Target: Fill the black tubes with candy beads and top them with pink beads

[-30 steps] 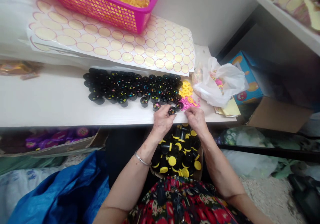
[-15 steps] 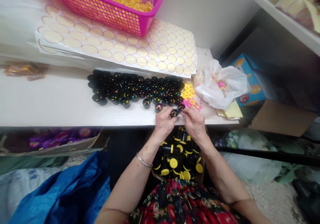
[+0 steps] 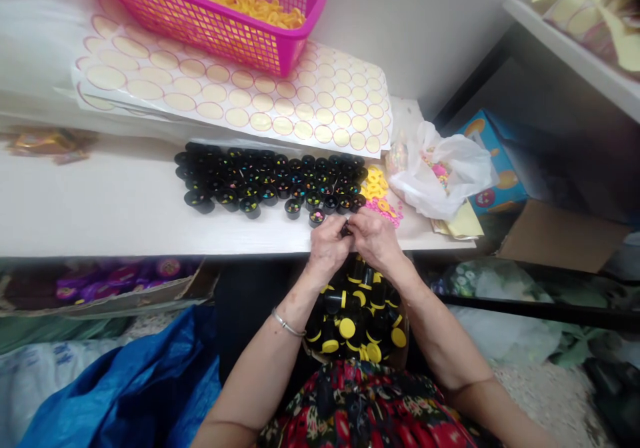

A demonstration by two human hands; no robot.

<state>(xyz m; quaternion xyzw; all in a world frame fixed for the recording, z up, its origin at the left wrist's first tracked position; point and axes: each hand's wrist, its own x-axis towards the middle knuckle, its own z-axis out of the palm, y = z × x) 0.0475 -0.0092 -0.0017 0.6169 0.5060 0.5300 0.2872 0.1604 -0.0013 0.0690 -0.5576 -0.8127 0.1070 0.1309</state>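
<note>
At the near edge of the desk (image 3: pixel 90 216): two bare hands meet over one dark cup (image 3: pixel 346 230), a little right of the middle.
Left hand (image 3: pixel 328 241): fingers curled round the left side of the dark cup, seemingly steadying it.
Right hand (image 3: pixel 373 237): fingertips drawn together against the cup from the right, close to the left hand's; whether they pinch a small piece is hidden, so I cannot tell.
Black cups (image 3: pixel 269 194): packed in rows beyond the hands and to their left, mouths up. Many show coloured bits inside, so that part looks done for most; the far-left ones are too dark to judge.
Front cup (image 3: pixel 317 218): stands just beyond the left hand, a pink piece showing among its bits.
Pink pieces (image 3: pixel 392 216): a loose heap just beyond the right hand, apparently supply left to use.
Yellow rings (image 3: pixel 374 183): heaped on the far side of the pink pieces, likewise loose.
White bag (image 3: pixel 423 191): open at the right, more small coloured pieces inside.
Yellow-lidded pots (image 3: pixel 347 329): jumbled below the desk, between the forearms.
How far along: seemingly partway; none of the cups in rows visibly wears a yellow lid, and one cup is being handled.
</note>
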